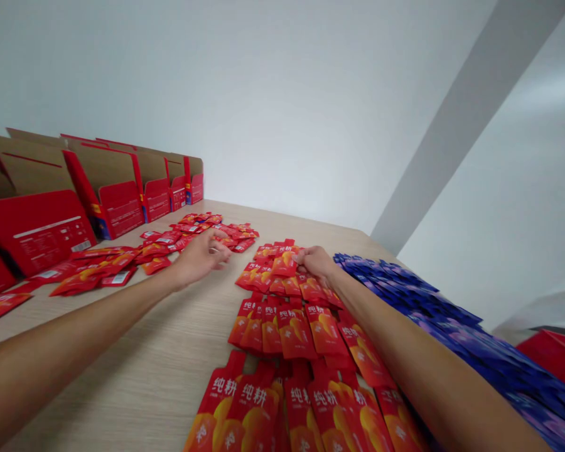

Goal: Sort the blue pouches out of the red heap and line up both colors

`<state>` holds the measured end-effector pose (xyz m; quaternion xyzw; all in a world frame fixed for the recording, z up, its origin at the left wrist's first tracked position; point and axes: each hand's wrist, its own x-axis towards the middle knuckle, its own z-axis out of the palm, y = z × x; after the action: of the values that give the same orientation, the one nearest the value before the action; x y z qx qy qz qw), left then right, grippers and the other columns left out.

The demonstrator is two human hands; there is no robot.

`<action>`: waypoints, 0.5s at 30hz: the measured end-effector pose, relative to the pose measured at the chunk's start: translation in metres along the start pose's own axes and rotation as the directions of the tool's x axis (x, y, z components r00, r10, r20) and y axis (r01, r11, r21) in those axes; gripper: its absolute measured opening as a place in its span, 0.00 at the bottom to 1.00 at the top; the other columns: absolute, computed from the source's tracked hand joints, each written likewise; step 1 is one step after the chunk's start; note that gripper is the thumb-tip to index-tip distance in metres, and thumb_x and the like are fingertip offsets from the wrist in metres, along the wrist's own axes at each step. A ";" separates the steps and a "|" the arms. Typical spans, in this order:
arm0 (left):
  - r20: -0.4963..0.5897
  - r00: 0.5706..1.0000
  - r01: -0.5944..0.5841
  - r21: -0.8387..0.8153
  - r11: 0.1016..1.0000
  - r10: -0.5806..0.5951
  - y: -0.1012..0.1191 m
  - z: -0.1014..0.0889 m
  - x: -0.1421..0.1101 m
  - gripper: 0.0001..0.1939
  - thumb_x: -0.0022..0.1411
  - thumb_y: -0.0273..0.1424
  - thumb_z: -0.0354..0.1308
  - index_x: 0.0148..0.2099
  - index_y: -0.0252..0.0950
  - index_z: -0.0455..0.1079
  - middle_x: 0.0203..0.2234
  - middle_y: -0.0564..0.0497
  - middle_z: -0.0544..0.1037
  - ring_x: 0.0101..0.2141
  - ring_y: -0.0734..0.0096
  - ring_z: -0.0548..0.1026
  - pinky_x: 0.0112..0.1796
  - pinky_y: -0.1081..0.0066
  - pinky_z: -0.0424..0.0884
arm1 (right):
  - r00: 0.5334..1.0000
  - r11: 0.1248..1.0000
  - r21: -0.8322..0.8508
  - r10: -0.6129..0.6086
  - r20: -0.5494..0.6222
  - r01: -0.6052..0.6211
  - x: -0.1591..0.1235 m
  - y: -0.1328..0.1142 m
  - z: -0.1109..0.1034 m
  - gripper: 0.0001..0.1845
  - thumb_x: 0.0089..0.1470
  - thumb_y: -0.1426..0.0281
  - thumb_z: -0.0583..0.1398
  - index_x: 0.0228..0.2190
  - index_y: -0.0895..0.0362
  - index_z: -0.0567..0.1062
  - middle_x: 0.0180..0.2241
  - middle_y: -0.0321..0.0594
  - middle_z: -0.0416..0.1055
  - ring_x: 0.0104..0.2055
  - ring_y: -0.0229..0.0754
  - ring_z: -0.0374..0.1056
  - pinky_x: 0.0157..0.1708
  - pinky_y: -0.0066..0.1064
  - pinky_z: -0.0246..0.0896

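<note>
My right hand (316, 261) is closed on the edge of a red pouch (285, 262) printed with orange fruit and white characters. That pouch is at the far end of overlapping rows of matching red pouches (294, 329) laid face up. With fingers apart and nothing in them, my left hand (201, 254) hovers just in front of a loose pile of red pouches (235, 235). Further loose red pouches (113, 263) lie beneath and left of my left forearm, some showing barcodes.
Open red cardboard boxes (122, 207) with brown insides stand in a row along the left. Dark blue pouches (395, 289) are layered along the right side of the wooden table (155, 351). A white wall (282, 113) rises behind, and a red object (555, 358) shows at far right.
</note>
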<state>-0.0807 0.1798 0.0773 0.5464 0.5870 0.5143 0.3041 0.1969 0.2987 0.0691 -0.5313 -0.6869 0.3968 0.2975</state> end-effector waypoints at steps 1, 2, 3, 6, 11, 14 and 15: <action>-0.051 0.999 -0.005 0.110 0.994 0.011 -0.008 -0.019 0.004 0.19 0.61 0.30 0.64 0.53 0.38 0.66 0.33 0.52 0.82 0.38 0.61 0.84 0.38 0.63 0.82 | 1.000 0.998 -0.063 0.025 -0.001 -0.025 0.002 0.007 -0.003 0.25 0.62 0.58 0.68 0.21 0.55 0.66 0.14 0.26 0.60 0.15 0.30 0.51 0.18 0.24 0.47; -0.108 0.994 0.004 0.214 0.977 0.019 -0.015 -0.040 0.009 0.19 0.62 0.29 0.63 0.54 0.38 0.66 0.35 0.50 0.82 0.38 0.61 0.83 0.39 0.62 0.81 | 0.999 0.990 -0.132 0.042 -0.004 -0.042 0.004 0.013 -0.005 0.25 0.63 0.59 0.68 0.20 0.55 0.66 0.14 0.26 0.60 0.15 0.30 0.51 0.18 0.24 0.48; -0.167 0.986 0.030 0.296 0.955 0.021 -0.021 -0.060 0.012 0.19 0.62 0.27 0.62 0.55 0.36 0.66 0.36 0.48 0.83 0.39 0.61 0.83 0.41 0.62 0.81 | 0.999 0.978 -0.204 0.049 -0.007 -0.050 0.005 0.018 -0.007 0.26 0.63 0.61 0.68 0.19 0.55 0.66 0.14 0.27 0.60 0.15 0.30 0.52 0.18 0.25 0.49; -0.315 0.949 0.142 0.438 0.888 0.004 -0.033 -0.117 0.017 0.22 0.62 0.25 0.59 0.58 0.29 0.67 0.41 0.42 0.83 0.43 0.58 0.81 0.45 0.61 0.78 | 1.000 0.913 -0.407 0.005 -0.008 -0.008 0.010 0.025 -0.013 0.25 0.57 0.69 0.70 0.13 0.55 0.67 0.12 0.33 0.63 0.17 0.34 0.59 0.21 0.27 0.52; -0.283 0.959 0.246 0.810 0.532 -0.013 -0.052 -0.168 0.024 0.25 0.70 0.33 0.53 0.64 0.23 0.68 0.51 0.38 0.83 0.50 0.53 0.81 0.51 0.64 0.73 | 0.987 0.752 -0.652 -0.155 -0.035 0.095 0.016 0.026 -0.022 0.09 0.53 0.73 0.69 0.23 0.57 0.80 0.24 0.45 0.79 0.31 0.45 0.75 0.32 0.30 0.58; -0.250 0.964 0.263 0.873 0.411 -0.087 -0.071 -0.170 0.038 0.27 0.67 0.38 0.61 0.63 0.28 0.73 0.57 0.33 0.81 0.57 0.45 0.78 0.56 0.60 0.73 | 0.976 0.691 -0.712 -0.212 -0.039 0.122 0.010 0.023 -0.020 0.05 0.58 0.70 0.67 0.35 0.59 0.82 0.33 0.50 0.83 0.37 0.50 0.78 0.35 0.33 0.59; -0.239 0.966 0.257 0.879 0.402 -0.096 -0.077 -0.167 0.044 0.29 0.66 0.41 0.63 0.63 0.31 0.74 0.60 0.31 0.78 0.60 0.42 0.76 0.58 0.57 0.72 | 0.972 0.672 -0.728 -0.231 -0.035 0.134 0.007 0.021 -0.018 0.06 0.60 0.69 0.66 0.38 0.58 0.82 0.34 0.49 0.83 0.37 0.51 0.78 0.35 0.33 0.59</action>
<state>-0.2696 0.1860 0.0619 0.5179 0.8461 0.1226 -0.0292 0.2208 0.3122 0.0600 -0.5574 -0.8169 0.0299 0.1451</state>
